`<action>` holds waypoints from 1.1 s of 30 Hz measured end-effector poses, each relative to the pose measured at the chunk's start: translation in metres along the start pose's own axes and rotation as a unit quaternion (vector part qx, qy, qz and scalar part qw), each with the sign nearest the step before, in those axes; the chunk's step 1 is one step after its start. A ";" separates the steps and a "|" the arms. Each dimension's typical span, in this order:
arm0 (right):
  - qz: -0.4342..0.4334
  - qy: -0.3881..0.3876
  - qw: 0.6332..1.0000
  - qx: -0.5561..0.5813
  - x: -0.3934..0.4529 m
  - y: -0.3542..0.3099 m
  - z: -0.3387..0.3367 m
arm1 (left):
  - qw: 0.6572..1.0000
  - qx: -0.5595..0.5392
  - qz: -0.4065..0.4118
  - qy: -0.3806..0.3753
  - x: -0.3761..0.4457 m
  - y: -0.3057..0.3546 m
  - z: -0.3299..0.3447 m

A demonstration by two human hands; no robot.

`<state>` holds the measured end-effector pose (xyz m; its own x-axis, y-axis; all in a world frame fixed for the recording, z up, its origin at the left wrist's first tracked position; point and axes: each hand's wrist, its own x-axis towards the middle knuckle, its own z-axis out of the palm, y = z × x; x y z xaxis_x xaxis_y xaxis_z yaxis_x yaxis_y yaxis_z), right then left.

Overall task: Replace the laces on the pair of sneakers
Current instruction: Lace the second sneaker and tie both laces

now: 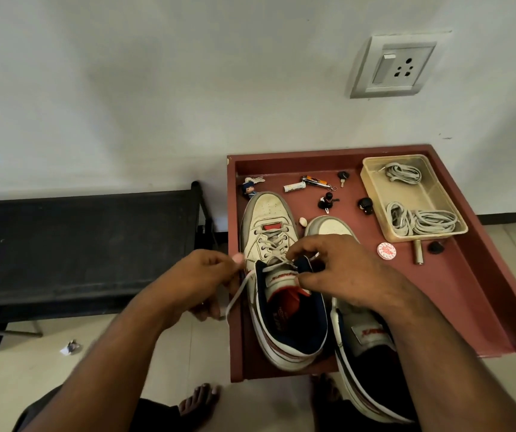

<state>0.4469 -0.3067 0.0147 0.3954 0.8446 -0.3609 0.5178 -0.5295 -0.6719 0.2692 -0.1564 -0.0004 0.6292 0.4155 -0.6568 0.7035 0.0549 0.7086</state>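
On the red tray [468, 294], the left hand [200, 275] pinches the lace end [238, 294] of the left sneaker [281, 275]; the right hand's [340, 272] fingers clamp its collar. Pulling hard could snag the lace at an eyelet or drag the sneaker.

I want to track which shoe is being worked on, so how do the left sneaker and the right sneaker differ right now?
The left sneaker shows laces crossing its eyelets, and both the left hand and right hand work on it; the right sneaker is mostly hidden under the right arm, untouched, hanging off the tray edge. Both are white with navy collars.
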 end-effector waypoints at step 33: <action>-0.090 0.011 0.996 0.015 -0.006 -0.004 -0.014 | 0.931 0.059 0.229 0.277 0.010 0.014 -0.001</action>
<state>0.4526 -0.3107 0.0287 0.3153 0.9234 -0.2187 0.5589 -0.3670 -0.7436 0.2852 -0.1504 0.0037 0.6287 0.7769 -0.0352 0.4551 -0.3307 0.8268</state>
